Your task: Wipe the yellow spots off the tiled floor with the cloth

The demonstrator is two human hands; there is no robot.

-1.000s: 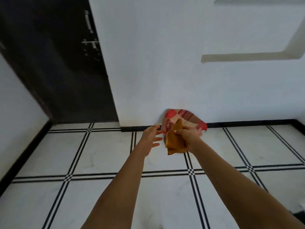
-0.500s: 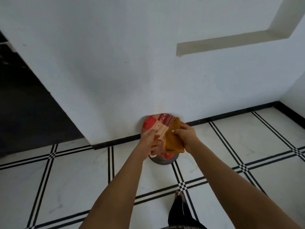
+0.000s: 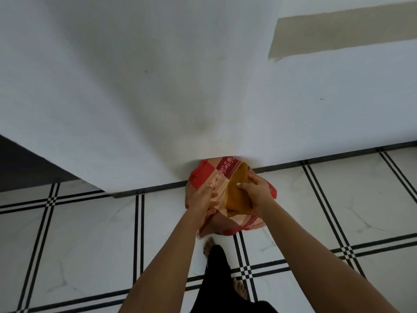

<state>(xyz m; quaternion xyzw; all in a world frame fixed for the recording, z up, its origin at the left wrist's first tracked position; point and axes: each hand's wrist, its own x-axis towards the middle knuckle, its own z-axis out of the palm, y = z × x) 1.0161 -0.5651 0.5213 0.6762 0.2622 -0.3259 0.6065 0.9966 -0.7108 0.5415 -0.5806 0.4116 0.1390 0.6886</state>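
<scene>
Right hand [image 3: 257,188] pinches mustard cloth [image 3: 238,199] atop red patterned bundle [image 3: 216,172] against far wall [image 3: 158,86]; left hand [image 3: 202,198] grips the bundle. Best lift cloth clear while steadying bundle, then down to tiled floor [image 3: 90,233].

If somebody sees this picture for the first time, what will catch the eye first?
A bright red and peach patterned cloth, at the foot of the white wall, stands out against the black-lined tiled floor. Over it the right hand grips a mustard-yellow cloth, while the left hand lies on the patterned cloth.
</scene>
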